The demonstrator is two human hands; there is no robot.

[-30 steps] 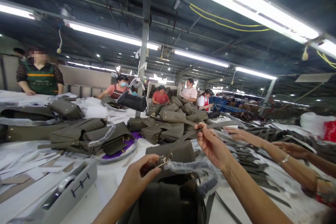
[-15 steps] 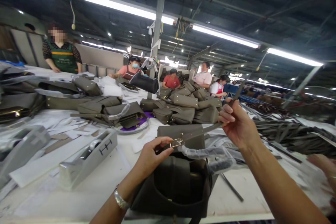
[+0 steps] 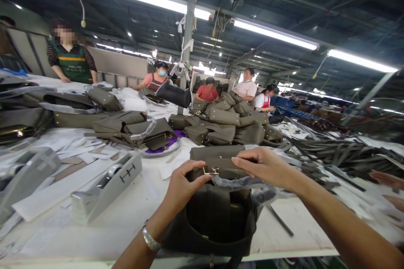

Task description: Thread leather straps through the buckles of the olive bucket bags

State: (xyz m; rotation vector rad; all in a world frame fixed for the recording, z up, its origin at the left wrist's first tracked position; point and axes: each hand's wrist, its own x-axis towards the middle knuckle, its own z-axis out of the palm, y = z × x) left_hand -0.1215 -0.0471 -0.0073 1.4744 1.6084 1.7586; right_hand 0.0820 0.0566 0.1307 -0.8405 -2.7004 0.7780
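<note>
An open olive-grey handbag (image 3: 214, 218) stands on the white table (image 3: 126, 214) right in front of me. My left hand (image 3: 184, 185) pinches a gold buckle (image 3: 211, 171) at the bag's top edge. My right hand (image 3: 267, 166) is closed on the olive strap (image 3: 221, 163) just beside the buckle, fingers pressed together. A clear plastic wrap (image 3: 249, 185) hangs around the bag's handle under my right hand.
A metal fixture (image 3: 107, 183) lies left of the bag. A heap of olive handbags (image 3: 227, 128) sits behind it, more bags (image 3: 126, 128) to the left. Dark straps (image 3: 344, 157) cover the right side. Another person's hand (image 3: 386, 178) reaches in at right. Several workers stand beyond.
My right hand came down from a raised position and moved left to the buckle, bringing the strap with it. My left hand stayed at the buckle.
</note>
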